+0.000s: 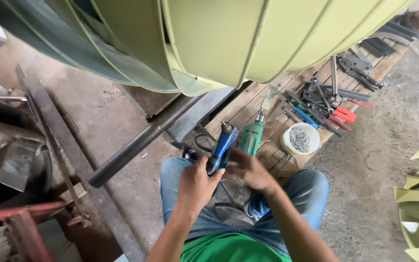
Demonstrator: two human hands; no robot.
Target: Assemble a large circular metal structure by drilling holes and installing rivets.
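**Blue power tool held in the left hand, right hand alongside**

Blue power tool, head view: the left hand is closed around the lower end of its handle. The long axis runs up and slightly rightward, away from the person, with the dark nose at the far end. The right hand sits just right of the handle, blurred; whether its fingers are open or closed cannot be told, nor whether it touches the tool. The left hand is therefore the nearer, gripping hand.

Just beyond the right hand lies a green drill on wooden planks. Farther right stands a white tub of nails, with red-handled snips behind it. A yellow-green sheet-metal body hangs above everything.
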